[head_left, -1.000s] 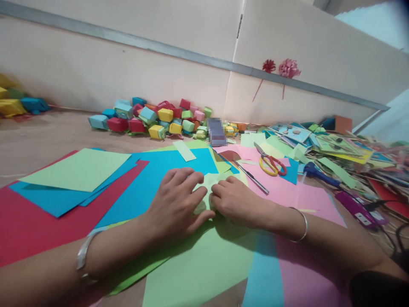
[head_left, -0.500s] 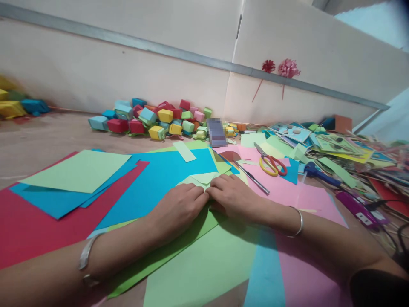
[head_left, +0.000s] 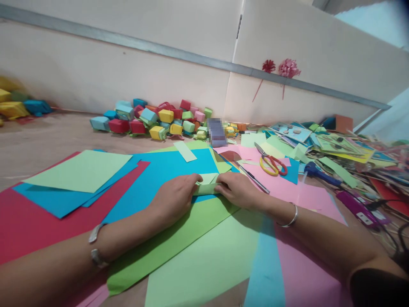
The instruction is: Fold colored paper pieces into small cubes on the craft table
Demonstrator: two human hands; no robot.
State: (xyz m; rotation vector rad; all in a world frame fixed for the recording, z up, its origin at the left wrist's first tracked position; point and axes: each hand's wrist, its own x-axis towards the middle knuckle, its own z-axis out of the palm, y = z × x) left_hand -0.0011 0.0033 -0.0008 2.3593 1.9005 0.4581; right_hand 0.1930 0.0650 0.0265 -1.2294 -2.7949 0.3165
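Observation:
A small folded pale green paper (head_left: 207, 186) lies between my hands, over the blue and green sheets. My left hand (head_left: 179, 192) grips its left end, thumb and fingers closed on it. The right end is pinched by my right hand (head_left: 238, 189), whose fingers are curled. A crease and a flap show on the paper's top; its ends are hidden under my fingers. Beneath are a blue sheet (head_left: 140, 183) and a bright green sheet (head_left: 169, 238).
Scissors (head_left: 271, 165) and a metal-tipped pen or cutter (head_left: 254, 178) lie right of my hands on pink paper. Behind are small coloured paper boxes (head_left: 137, 126) and a phone-like object (head_left: 217, 132). A blue glue gun (head_left: 321, 174) and purple power strip (head_left: 358, 209) sit at right.
My hands have moved apart from where they met, showing more of the folded pale green paper between them. A flat band now shows along its near side.

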